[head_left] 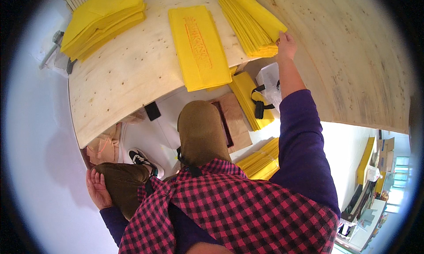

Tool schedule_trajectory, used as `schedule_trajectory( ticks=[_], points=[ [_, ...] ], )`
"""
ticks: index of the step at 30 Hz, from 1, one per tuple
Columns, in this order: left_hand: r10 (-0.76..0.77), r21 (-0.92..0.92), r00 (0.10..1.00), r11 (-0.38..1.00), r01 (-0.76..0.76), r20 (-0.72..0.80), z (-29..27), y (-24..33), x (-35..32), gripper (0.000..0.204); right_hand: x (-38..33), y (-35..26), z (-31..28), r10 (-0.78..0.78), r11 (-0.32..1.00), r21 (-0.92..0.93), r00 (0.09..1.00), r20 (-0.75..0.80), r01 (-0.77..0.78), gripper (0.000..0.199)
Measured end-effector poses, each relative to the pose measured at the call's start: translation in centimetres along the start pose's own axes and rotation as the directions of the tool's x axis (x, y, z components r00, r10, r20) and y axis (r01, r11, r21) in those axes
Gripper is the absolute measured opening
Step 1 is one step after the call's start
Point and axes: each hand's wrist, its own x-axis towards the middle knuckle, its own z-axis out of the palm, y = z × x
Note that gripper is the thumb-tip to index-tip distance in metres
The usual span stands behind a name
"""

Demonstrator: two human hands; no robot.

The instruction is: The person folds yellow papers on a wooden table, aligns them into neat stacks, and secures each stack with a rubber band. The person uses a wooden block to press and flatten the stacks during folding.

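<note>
My right hand (286, 45) reaches out over the wooden table (132, 77) and its fingers pinch the near corner of a stack of yellow sheets (249, 20). In front of me on the table lies a long yellow sheet with red printing (198, 46). My left hand (97, 187) rests on my left knee with its fingers apart and nothing in it. I wear a red and black checked apron over purple sleeves.
Another pile of yellow sheets (104, 20) sits at the table's far left. Under the table edge lie more yellow sheets (247, 99), brown paper bags (236, 121), a black strap (258, 106) and a white bag (269, 75). More yellow bundles (260, 161) rest by my right side.
</note>
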Motion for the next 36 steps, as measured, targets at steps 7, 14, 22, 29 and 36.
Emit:
schedule_trajectory(
  ticks=[7, 14, 22, 29, 36],
  points=[
    [-0.007, -0.02, 1.0, 1.0, 0.006, -0.026, 0.0, 0.1, -0.1, 0.049, 1.5, 1.3, -1.3, 0.288, 0.945, 0.177, 0.956, -0.057, -0.274, 0.008],
    [-0.015, -0.011, 1.0, 1.0, 0.014, -0.011, -0.2, 0.1, 0.0, 0.05, 1.3, 0.8, -1.4, -0.402, 0.826, -0.467, 0.911, -0.097, 0.315, 0.036],
    [-0.012, 0.019, 0.999, 1.0, 0.013, -0.048, 0.3, 0.0, 0.1, 0.05, -2.4, -2.5, 2.2, -0.508, 0.131, -0.732, 0.679, 0.53, 0.669, 0.077],
    [-0.003, -0.013, 1.0, 1.0, 0.003, -0.019, 0.5, 0.0, 0.0, 0.049, -4.8, -1.6, 2.8, -0.388, -0.11, -0.62, 0.541, 0.746, 0.777, 0.071],
    [-0.004, -0.014, 1.0, 1.0, 0.004, -0.022, 0.4, -0.1, 0.3, 0.048, -3.7, -2.0, 2.7, -0.211, -0.188, -0.666, 0.632, 0.745, 0.722, 0.042]
  ],
)
